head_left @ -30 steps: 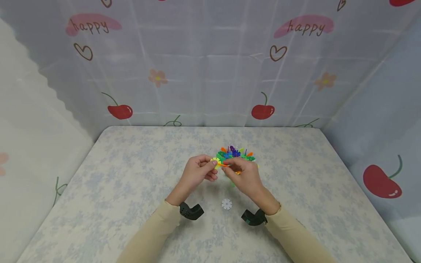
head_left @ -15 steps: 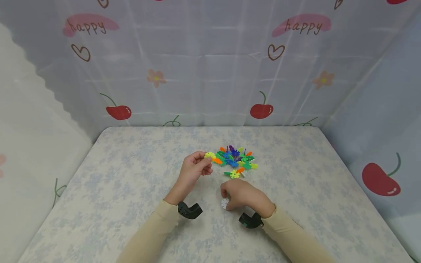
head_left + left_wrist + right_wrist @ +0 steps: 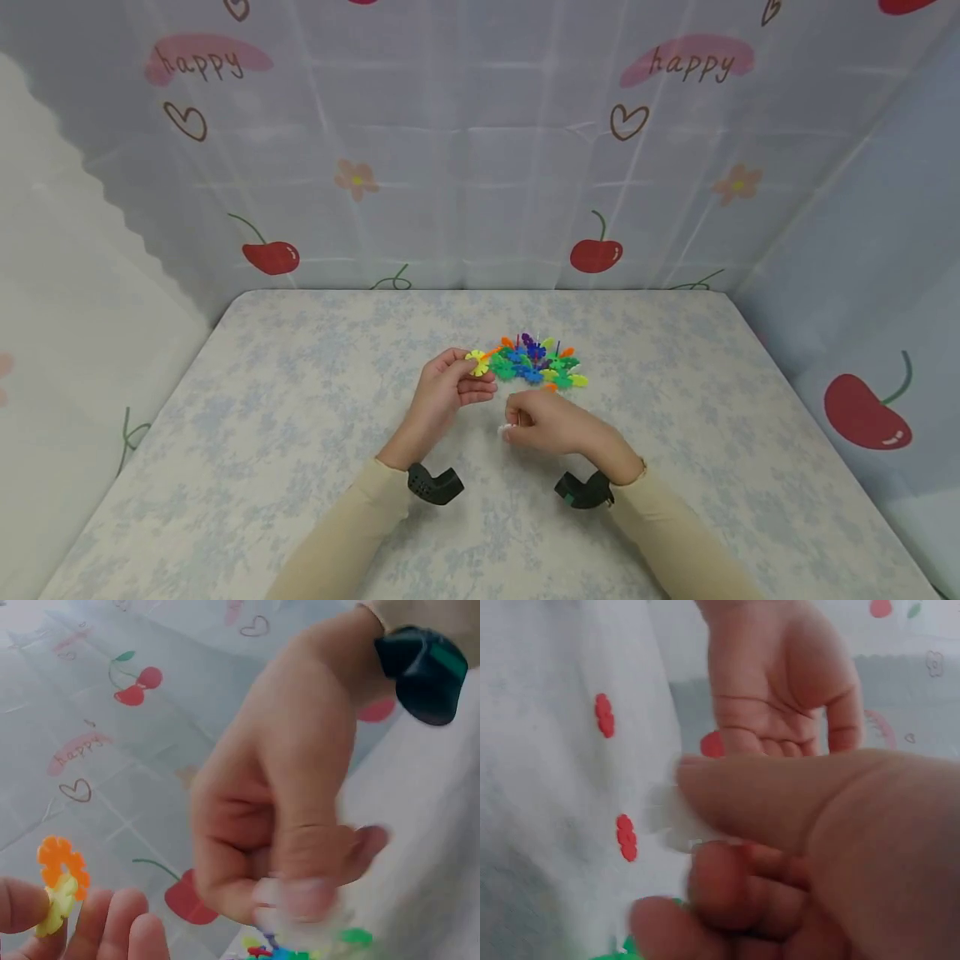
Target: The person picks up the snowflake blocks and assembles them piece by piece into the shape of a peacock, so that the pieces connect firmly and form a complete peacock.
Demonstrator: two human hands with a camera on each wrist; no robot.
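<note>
My left hand (image 3: 441, 398) pinches a yellow notched snowflake disc (image 3: 477, 363) between thumb and fingers. An orange notched disc (image 3: 54, 853) is joined to the yellow one and sticks out from it, plain in the left wrist view. To the right, my right hand (image 3: 553, 423) pinches a white notched disc (image 3: 504, 431) above the table; the thumb hides part of it, and both wrist views blur it. Just beyond the hands stands a cluster of joined discs (image 3: 532, 374) in green, blue, purple, orange and yellow.
The table (image 3: 300, 375) wears a pale blue-patterned cover. Behind it hangs a curtain (image 3: 465, 167) printed with cherries and hearts. Red flower-like shapes (image 3: 626, 838) appear in the right wrist view; I cannot tell whether they are discs or print.
My right hand let go of the orange disc, reached down to the white disc on the table, and has lifted it back toward my left hand. The left hand has turned the joined discs.
</note>
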